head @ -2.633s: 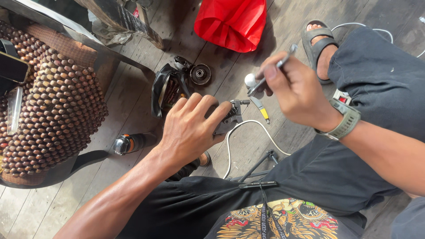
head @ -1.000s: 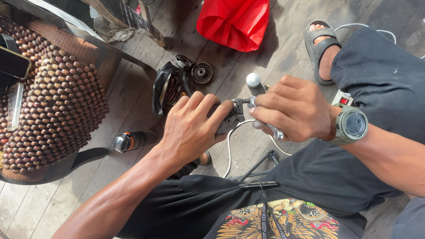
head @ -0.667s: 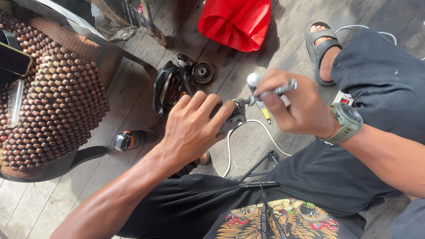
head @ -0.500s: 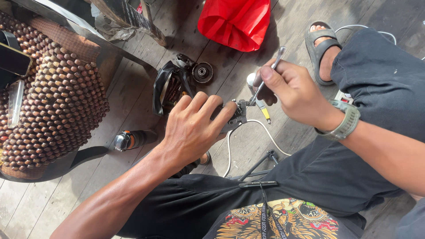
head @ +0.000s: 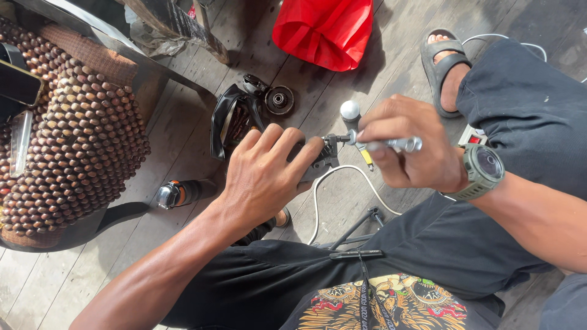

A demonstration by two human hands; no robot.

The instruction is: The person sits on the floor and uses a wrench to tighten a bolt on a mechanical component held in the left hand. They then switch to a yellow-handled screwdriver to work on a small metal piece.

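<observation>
Fingers of the left hand [head: 266,177] wrap over a small dark metal part [head: 321,160], the grip closed on it, just above the white cable [head: 342,183] that loops across the plank floor [head: 110,263]. The right hand [head: 406,150], with a green watch [head: 483,171] at its wrist, pinches a slim silver tool [head: 391,145], its grip tight, the tip touching the metal part's right end. Beyond the metal part lie a black motor housing [head: 235,119] and a round gear [head: 279,100]; farther beyond, a red bag [head: 324,27]. Left of the metal part stands a seat covered in wooden beads [head: 73,140].
</observation>
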